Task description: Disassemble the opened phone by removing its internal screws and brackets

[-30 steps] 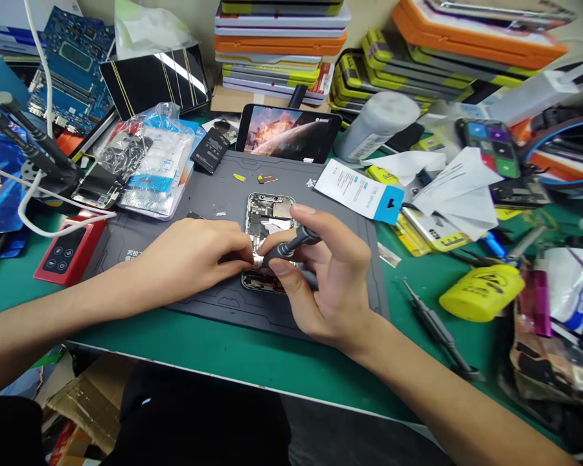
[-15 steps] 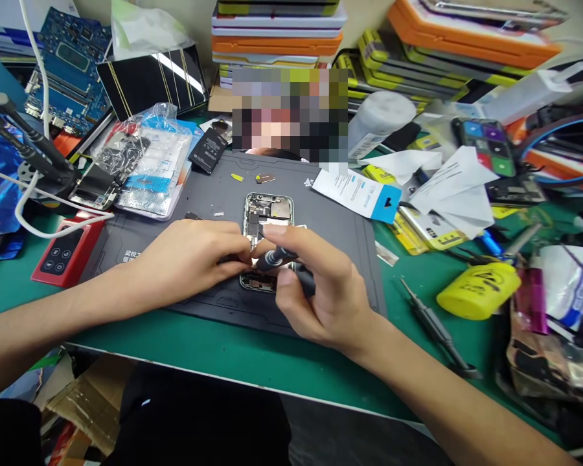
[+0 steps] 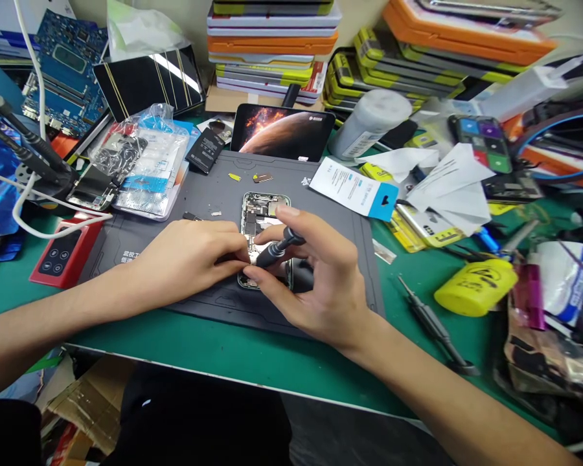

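Observation:
An opened smartphone [image 3: 261,208], its inner boards bare, lies on the dark grey work mat [image 3: 214,194]. My right hand [image 3: 333,285] holds a dark screwdriver [image 3: 273,252] between thumb and fingers, tilted over the lower half of the phone. The screwdriver's tip is hidden at my left fingertips. My left hand [image 3: 194,255] is closed, thumb and forefinger pinched together at the phone's left edge; what sits between them cannot be made out. Left of the phone are a small dark part [image 3: 192,217] and a tiny silvery piece [image 3: 216,213].
Behind the phone stands a tablet-like screen [image 3: 284,133]. A black battery [image 3: 205,150] rests at the mat's back left. To the left is a red device [image 3: 65,252] with buttons; another screwdriver [image 3: 432,323] lies right on the green table [image 3: 214,353]. Stacked cases [image 3: 274,45] rise behind.
My right thumb has shifted left and my forefinger has lifted, so the fingers are spread wider around the screwdriver. My left hand stays at the phone's edge. The view has shifted slightly.

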A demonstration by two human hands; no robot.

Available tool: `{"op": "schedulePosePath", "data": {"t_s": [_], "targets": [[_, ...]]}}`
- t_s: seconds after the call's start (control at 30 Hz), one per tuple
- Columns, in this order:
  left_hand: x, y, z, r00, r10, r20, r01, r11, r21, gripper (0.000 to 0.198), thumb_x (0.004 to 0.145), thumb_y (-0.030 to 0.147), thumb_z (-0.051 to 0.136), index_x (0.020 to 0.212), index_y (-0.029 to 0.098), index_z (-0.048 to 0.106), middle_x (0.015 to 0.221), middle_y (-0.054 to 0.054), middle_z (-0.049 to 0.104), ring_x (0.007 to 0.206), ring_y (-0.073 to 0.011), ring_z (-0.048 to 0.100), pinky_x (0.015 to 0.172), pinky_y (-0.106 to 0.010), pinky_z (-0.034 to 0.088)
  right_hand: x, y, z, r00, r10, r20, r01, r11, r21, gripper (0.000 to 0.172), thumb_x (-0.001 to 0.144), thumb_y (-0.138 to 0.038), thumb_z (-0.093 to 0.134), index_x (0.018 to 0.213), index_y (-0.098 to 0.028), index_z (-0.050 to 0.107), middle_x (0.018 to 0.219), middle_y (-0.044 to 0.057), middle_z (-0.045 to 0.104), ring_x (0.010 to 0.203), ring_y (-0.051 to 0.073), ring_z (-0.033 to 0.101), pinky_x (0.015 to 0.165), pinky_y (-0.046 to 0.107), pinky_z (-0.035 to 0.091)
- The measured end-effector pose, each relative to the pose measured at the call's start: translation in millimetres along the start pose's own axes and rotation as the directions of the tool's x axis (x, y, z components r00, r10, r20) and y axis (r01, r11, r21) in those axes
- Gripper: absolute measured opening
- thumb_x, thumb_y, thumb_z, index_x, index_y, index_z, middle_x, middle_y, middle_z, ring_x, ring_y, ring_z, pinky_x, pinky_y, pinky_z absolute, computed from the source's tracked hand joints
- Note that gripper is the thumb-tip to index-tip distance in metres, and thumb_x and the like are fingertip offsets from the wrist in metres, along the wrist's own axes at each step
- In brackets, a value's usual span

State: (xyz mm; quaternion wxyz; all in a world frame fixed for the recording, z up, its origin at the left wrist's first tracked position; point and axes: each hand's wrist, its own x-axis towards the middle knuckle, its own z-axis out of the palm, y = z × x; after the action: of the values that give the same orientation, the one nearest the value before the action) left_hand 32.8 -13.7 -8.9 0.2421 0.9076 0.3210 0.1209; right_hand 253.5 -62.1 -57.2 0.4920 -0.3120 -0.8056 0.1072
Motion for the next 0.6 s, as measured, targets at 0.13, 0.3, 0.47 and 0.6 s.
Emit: {"op": "schedulePosePath", "data": {"t_s": [0.13, 0.3, 0.47, 0.6], "targets": [[0.5, -1.4, -0.1, 0.999, 0.016, -0.052, -0.018, 0.999, -0.032, 0.013, 0.105, 0.027, 0.069, 0.098, 0.022, 0.078, 0.100, 0.001, 0.079, 0.086, -0.0150, 0.074, 0.072, -0.025, 0.047, 0.1, -0.4, 2.2, 0.997, 0.055, -0.046, -0.053, 0.998, 0.037, 0.083, 0.097, -0.009, 0.071, 0.166, -0.035, 0.033, 0.152, 0.012, 0.064, 0.094, 0.022, 0.080, 0.063, 0.034, 0.073], [-0.3, -2.6, -0.1, 0.997, 0.043, -0.066, -0.047, 0.997, -0.063, 0.010, 0.104, 0.025, 0.072, 0.099, 0.025, 0.080, 0.099, 0.002, 0.078, 0.086, -0.0142, 0.073, 0.074, -0.025, 0.047, 2.1, -1.6, 3.7, 0.993, 0.080, -0.086, -0.068, 0.989, 0.130, 0.081, 0.098, -0.006, 0.068, 0.164, -0.041, 0.035, 0.151, 0.009, 0.063, 0.096, 0.020, 0.080, 0.065, 0.033, 0.074], [-1.2, -1.4, 0.0, 0.999, 0.028, -0.042, -0.030, 0.998, -0.051, 0.006, 0.102, 0.022, 0.073, 0.097, 0.021, 0.077, 0.095, 0.002, 0.075, 0.082, -0.0133, 0.071, 0.071, -0.025, 0.045, 3.7, -2.9, 3.2, 0.992, 0.041, -0.117, -0.019, 0.984, 0.177, 0.085, 0.095, 0.001, 0.069, 0.165, -0.036, 0.036, 0.153, 0.011, 0.058, 0.103, 0.019, 0.079, 0.073, 0.030, 0.074], [-0.2, 2.2, 0.5, 1.000, 0.000, -0.026, 0.001, 1.000, 0.016, 0.007, 0.103, 0.025, 0.069, 0.100, 0.021, 0.074, 0.095, 0.002, 0.072, 0.078, -0.0128, 0.068, 0.067, -0.025, 0.044, 5.4, -2.4, 1.1, 0.986, 0.061, -0.158, -0.035, 0.986, 0.164, 0.081, 0.097, -0.003, 0.069, 0.163, -0.039, 0.038, 0.159, 0.011, 0.054, 0.099, 0.019, 0.079, 0.071, 0.032, 0.074]]}}
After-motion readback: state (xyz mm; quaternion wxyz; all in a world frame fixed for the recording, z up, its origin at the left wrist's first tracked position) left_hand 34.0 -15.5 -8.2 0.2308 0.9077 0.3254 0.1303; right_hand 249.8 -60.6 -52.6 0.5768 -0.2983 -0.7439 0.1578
